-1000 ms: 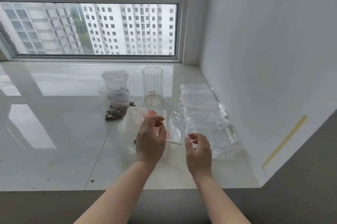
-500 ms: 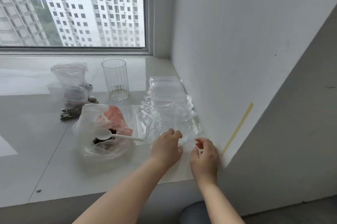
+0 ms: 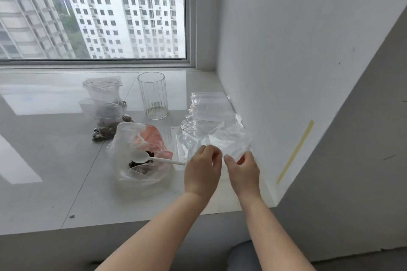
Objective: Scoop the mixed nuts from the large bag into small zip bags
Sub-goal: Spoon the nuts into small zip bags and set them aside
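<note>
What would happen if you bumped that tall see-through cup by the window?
The glass cup looks tall and narrow, so a bump near its rim might tip it. It seems nearly empty, so probably light. Its round sides and the glossy sill suggest it could slide or roll, and glass may crack.

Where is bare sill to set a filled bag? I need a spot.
Free: the sill left of the large bag, and the front strip. Crowded: glass, filled bags, empty bags by the wall.

Glossy white sill (image 3: 55, 160); clear crinkled plastic zip bags (image 3: 211, 125); ribbed clear glass (image 3: 153, 96); matt wall (image 3: 286, 50).
</note>
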